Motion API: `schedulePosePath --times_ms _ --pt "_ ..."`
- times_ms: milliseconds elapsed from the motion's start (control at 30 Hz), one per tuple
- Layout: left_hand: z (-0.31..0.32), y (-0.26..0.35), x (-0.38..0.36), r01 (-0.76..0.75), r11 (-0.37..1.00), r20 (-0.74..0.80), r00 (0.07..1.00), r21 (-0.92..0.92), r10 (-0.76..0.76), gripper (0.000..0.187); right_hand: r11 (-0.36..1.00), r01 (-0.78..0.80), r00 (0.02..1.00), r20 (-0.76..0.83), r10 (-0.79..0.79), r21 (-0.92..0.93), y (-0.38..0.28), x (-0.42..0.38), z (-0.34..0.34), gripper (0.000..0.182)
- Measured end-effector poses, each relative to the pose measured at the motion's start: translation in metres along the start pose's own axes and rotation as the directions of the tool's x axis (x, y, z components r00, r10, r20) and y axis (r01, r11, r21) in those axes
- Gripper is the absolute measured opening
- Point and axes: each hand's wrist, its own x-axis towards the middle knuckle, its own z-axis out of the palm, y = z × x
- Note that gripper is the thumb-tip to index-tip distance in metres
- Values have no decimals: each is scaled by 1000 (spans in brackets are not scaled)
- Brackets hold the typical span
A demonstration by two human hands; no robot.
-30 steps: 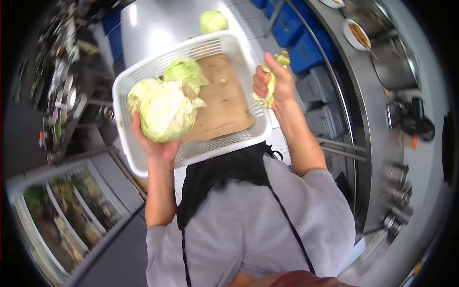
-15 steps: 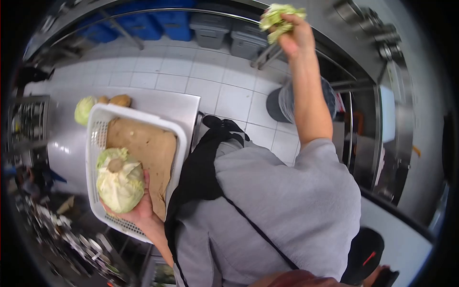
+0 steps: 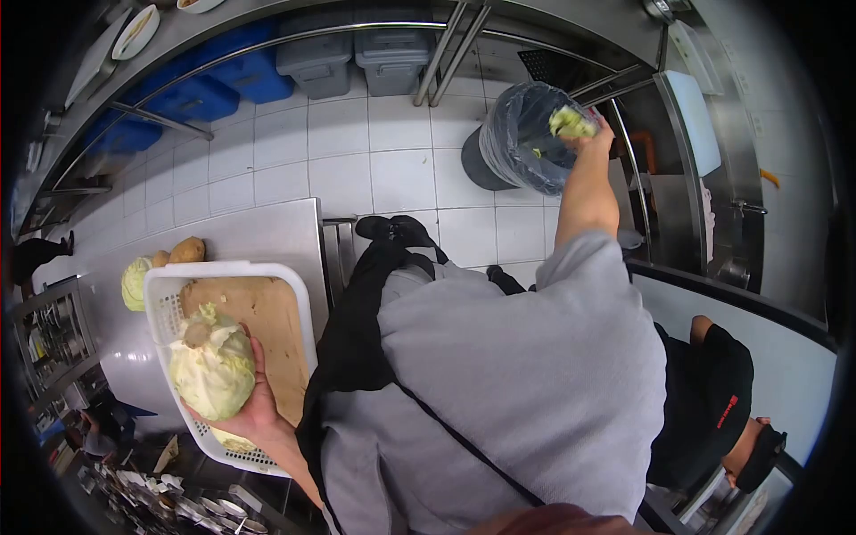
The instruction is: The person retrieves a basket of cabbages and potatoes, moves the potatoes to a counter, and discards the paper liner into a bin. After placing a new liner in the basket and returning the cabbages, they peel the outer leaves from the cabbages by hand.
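Note:
My left hand (image 3: 259, 406) is closed around the side and underside of a pale green cabbage (image 3: 212, 374), its cut stem turned up. The cabbage is above a white plastic basket (image 3: 303, 312) lined with brown cardboard (image 3: 267, 334). Part of another cabbage (image 3: 234, 440) shows low in the basket. At the right, my right hand (image 3: 597, 138) grips loose cabbage leaves (image 3: 571, 123) over a trash bin (image 3: 481, 160) with a clear plastic liner. A few green scraps lie inside the liner.
The basket stands on a steel table (image 3: 241, 232), beside another cabbage (image 3: 135, 283) and brown potato-like vegetables (image 3: 187, 251). Grey lidded bins (image 3: 392, 62) and blue bins (image 3: 254, 76) stand under a counter. A person in a black shirt (image 3: 704, 401) is at the right.
My right hand has come down with the leaves from above the counter edge to over the trash bin. The left hand still holds the cabbage above the basket. The view has shifted.

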Motion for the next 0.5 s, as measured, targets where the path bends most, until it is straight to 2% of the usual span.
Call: schedulePosePath --times_ms 33,100,133,167,200,233,267,300,333,367,433,500 --pt "1 3 -7 -17 1000 14 1000 9 17 82 998 -18 990 -138 27 68 3 -34 -1 52" --pt "4 2 -9 -48 998 12 999 35 47 82 996 83 996 -38 -81 41 29 1 -21 65" --pt "4 2 -10 -67 996 -16 998 52 68 82 993 74 997 22 -76 90 43 6 -22 65" --pt "6 0 -11 -91 994 -46 994 65 95 82 990 48 999 -3 -48 134 59 11 -15 64" --pt "9 -2 -12 -125 989 -79 988 74 131 82 985 17 1000 -18 -15 174 75 -7 9 64" --pt "9 -4 -13 -95 995 -77 992 38 98 82 978 -24 999 -20 29 206 95 -29 39 63" --pt "9 -5 -12 -80 997 -84 993 -2 80 82 988 -87 995 62 79 129 113 -64 68 52" --pt "5 -3 -12 -82 996 -99 992 -42 78 83 997 -71 962 264 71 -10 134 -89 93 49" --pt "2 -3 -12 -75 995 -54 996 -72 72 81 990 -35 881 464 95 -136 159 -115 116 45" --pt "-1 -3 -10 -70 993 -8 998 -99 70 79 971 22 752 644 141 -238 181 -147 136 42" --pt "-3 -7 -8 -134 985 -57 990 -107 128 79 943 156 511 841 178 -294 207 -254 170 30" --pt "-9 -9 -6 -210 968 -76 977 -140 201 78 912 275 220 943 250 -306 228 -340 186 27"
